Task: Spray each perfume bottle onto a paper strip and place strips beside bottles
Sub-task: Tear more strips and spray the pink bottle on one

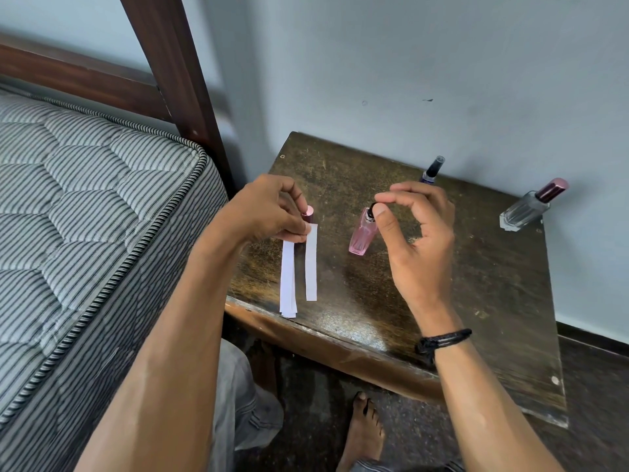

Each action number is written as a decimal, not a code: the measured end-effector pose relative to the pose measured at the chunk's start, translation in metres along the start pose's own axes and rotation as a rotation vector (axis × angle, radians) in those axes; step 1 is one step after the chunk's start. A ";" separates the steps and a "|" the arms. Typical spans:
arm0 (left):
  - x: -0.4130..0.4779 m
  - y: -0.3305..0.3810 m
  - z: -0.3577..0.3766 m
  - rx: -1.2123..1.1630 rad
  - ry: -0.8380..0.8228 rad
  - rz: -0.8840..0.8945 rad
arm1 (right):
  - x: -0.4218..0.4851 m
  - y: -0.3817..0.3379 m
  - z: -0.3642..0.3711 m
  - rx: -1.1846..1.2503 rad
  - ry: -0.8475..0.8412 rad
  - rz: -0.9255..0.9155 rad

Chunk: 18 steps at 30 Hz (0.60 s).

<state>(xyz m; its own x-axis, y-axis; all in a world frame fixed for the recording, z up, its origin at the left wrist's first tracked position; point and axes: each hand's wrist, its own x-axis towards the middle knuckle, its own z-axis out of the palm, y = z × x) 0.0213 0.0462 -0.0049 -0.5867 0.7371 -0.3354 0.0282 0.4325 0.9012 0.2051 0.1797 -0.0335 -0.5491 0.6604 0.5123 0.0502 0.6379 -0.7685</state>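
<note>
My left hand (pixel 269 209) pinches the top of a white paper strip (pixel 311 264) that hangs down, and also holds a pink metallic cap (pixel 308 212). A stack of paper strips (pixel 288 281) lies on the dark wooden table (pixel 476 284) just left of that strip. My right hand (pixel 415 229) pinches the black spray head of a small pink perfume bottle (pixel 362 235), which tilts over the table. A slim dark-blue bottle (pixel 431 170) stands behind my right hand. A clear bottle with a maroon cap (pixel 531 206) stands at the far right.
A striped mattress (pixel 85 216) on a dark wooden bed frame (pixel 177 73) fills the left side. A pale wall (pixel 408 63) runs right behind the table. My bare foot (pixel 362 434) is on the dark floor under the table's front edge.
</note>
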 end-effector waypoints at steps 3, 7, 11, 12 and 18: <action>0.001 -0.001 0.001 0.051 -0.015 0.003 | 0.000 0.000 0.000 -0.001 0.006 0.001; 0.003 -0.004 -0.002 0.110 0.012 0.019 | 0.000 0.000 -0.001 -0.003 0.008 0.005; 0.003 -0.005 -0.004 0.283 0.073 0.065 | 0.000 -0.001 -0.001 -0.001 0.008 0.005; 0.003 -0.005 -0.004 0.338 0.100 0.085 | 0.000 -0.001 -0.001 0.002 0.010 0.005; 0.006 -0.005 0.000 0.430 0.156 0.181 | 0.000 0.001 -0.001 0.033 0.034 -0.004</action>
<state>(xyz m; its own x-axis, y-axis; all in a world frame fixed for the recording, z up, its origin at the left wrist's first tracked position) 0.0178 0.0489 -0.0113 -0.6545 0.7481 -0.1091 0.4536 0.5040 0.7350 0.2055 0.1805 -0.0335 -0.5207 0.6712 0.5276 0.0199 0.6273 -0.7785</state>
